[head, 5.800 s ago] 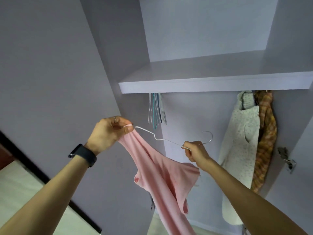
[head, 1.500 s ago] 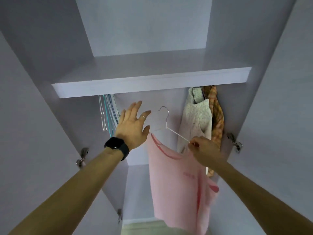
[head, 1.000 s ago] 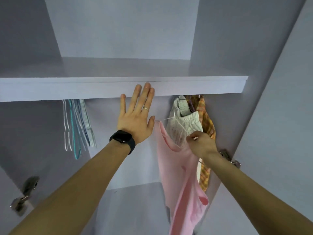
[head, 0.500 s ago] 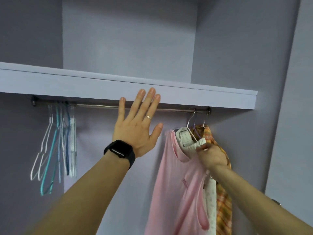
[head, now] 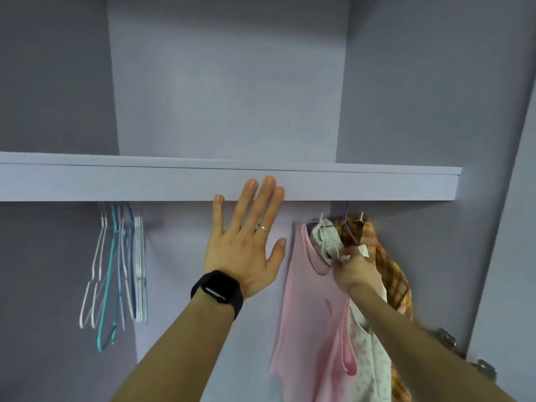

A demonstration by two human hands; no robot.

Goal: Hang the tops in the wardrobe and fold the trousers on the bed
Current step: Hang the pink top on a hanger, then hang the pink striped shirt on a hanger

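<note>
Hanging under the shelf [head: 377, 187] at the wardrobe's right end, just left of a white floral top [head: 329, 240], the pink top [head: 307, 314] is gripped at its neckline by the right hand [head: 352, 269], while the left hand [head: 243, 248] spreads flat, fingers straight, before the shelf edge.

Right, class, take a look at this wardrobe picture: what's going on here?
A person is hanging a pink top at the right end of a wardrobe, beside a white patterned top and an orange checked top. The right hand grips the pink top at its shoulder, by the hanger. The left hand is held up flat and empty, fingertips in front of the shelf edge. Empty hangers hang on the left. The shelf hides the rail.
</note>
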